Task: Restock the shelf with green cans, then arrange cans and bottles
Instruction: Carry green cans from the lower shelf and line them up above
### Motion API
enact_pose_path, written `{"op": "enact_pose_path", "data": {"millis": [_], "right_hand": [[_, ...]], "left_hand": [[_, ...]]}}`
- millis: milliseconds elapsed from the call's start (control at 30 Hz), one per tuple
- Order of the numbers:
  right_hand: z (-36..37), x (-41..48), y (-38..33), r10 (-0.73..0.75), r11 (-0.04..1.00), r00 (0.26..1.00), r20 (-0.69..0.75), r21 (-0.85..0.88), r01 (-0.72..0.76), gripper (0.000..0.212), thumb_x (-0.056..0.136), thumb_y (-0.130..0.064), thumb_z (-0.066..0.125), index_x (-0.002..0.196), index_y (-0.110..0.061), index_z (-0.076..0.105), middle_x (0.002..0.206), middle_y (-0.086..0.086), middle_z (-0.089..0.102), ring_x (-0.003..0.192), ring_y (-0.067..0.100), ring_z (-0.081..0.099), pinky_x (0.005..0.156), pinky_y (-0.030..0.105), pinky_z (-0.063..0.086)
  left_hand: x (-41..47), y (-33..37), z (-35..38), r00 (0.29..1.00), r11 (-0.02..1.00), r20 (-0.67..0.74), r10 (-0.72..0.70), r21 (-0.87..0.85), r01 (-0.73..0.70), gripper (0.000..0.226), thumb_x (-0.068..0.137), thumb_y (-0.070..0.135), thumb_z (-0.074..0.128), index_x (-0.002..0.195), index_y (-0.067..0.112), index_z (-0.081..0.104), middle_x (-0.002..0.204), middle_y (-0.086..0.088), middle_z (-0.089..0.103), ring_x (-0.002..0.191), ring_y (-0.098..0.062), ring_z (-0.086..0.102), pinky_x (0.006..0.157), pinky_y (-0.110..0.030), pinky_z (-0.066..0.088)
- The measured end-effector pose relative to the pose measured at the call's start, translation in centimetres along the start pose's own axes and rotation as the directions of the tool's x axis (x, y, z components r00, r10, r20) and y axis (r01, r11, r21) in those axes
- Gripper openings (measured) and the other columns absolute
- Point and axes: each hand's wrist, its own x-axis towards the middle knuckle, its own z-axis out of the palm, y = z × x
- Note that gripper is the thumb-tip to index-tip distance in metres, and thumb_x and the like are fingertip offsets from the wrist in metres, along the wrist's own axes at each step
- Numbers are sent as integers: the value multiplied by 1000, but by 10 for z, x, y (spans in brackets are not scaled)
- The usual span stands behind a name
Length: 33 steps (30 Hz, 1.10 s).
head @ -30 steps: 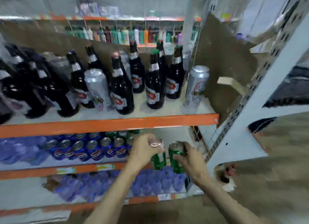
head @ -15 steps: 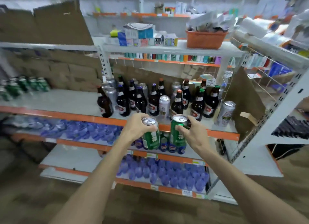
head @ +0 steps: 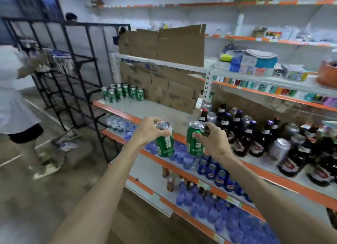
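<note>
My left hand [head: 148, 129] grips a green can [head: 164, 143] by its top rim. My right hand [head: 212, 140] holds a second green can [head: 195, 140] the same way, close beside the first. Both cans hang upright in the air in front of the orange-edged shelf [head: 145, 110]. At that shelf's far left end stands a cluster of several green cans [head: 122, 93]. To the right on the same shelf stand dark brown bottles [head: 244, 139] mixed with silver cans [head: 279, 150].
Blue cans [head: 218, 174] and blue-capped water bottles [head: 209, 209] fill the lower shelves. Flattened cardboard [head: 164, 65] lines the shelf back. A black metal rack [head: 73, 70] stands left, with a person in a white shirt [head: 16, 107] on the floor beside it.
Both hands rose with the green cans from the lower shelf to the level of the bottle shelf. My view swung left, bringing the green can cluster and black rack into sight.
</note>
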Motion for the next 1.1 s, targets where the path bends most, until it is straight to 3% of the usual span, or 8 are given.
{"op": "enact_pose_path", "data": {"millis": [167, 233, 367, 500, 633, 767, 933, 1100], "right_hand": [[93, 48, -82, -80, 996, 996, 43, 52, 78, 39, 85, -30, 73, 120, -14, 65, 107, 1, 69, 92, 15, 60, 75, 27, 42], [120, 63, -108, -93, 994, 993, 77, 57, 89, 35, 85, -29, 74, 115, -14, 66, 101, 0, 68, 91, 17, 61, 74, 28, 43], [177, 100, -152, -121, 989, 988, 99, 92, 112, 29, 83, -30, 75, 106, -14, 65, 93, -2, 66, 86, 18, 60, 70, 29, 43], [241, 144, -179, -155, 985, 978, 136, 100, 142, 25, 82, -31, 76, 98, -13, 66, 89, -1, 68, 78, 16, 60, 57, 22, 40], [308, 192, -202, -158, 983, 976, 150, 116, 141, 24, 83, -32, 74, 89, -11, 63, 80, 0, 64, 69, 14, 54, 56, 25, 38], [371, 252, -224, -124, 986, 980, 157, 129, 104, 27, 84, -33, 73, 83, -17, 50, 69, -10, 47, 62, 9, 44, 53, 23, 30], [430, 313, -250, -101, 989, 979, 178, 125, 79, 28, 84, -36, 73, 93, -16, 55, 82, -6, 56, 79, 17, 54, 68, 28, 38], [468, 365, -266, -44, 994, 986, 162, 102, 28, 31, 86, -38, 73, 97, -14, 56, 84, -6, 58, 72, 12, 54, 57, 25, 36]], "left_hand": [[39, -64, -99, 996, 999, -83, -39, 32, 42, 48, 58, 39, 87, 97, 15, 76, 95, -2, 76, 92, -19, 70, 75, -36, 53], [48, -82, -130, 995, 997, -93, -45, 58, 50, 57, 53, 47, 84, 98, 15, 76, 95, -2, 75, 91, -20, 70, 76, -33, 50], [74, -116, -178, 987, 997, -152, -47, 55, 55, 38, 64, 35, 85, 90, 8, 75, 92, -12, 74, 75, -15, 62, 66, -30, 42], [108, -155, -217, 985, 996, -167, -40, 74, 53, 42, 67, 36, 85, 101, 13, 75, 102, -3, 75, 93, -15, 67, 84, -37, 50], [156, -199, -260, 988, 994, -150, -43, 97, 58, 46, 72, 28, 86, 114, 15, 73, 115, 5, 69, 105, -10, 62, 84, -25, 44], [211, -240, -308, 981, 987, -171, -92, 116, 113, 56, 73, 30, 86, 122, 13, 67, 120, 2, 63, 109, -13, 56, 86, -25, 41], [281, -278, -358, 980, 981, -167, -110, 143, 135, 54, 71, 27, 87, 119, 11, 68, 114, 3, 64, 99, -8, 55, 75, -21, 41], [358, -306, -379, 993, 987, -89, -79, 132, 90, 65, 69, 34, 87, 126, 12, 64, 123, 2, 65, 102, -8, 58, 81, -21, 41]]}}
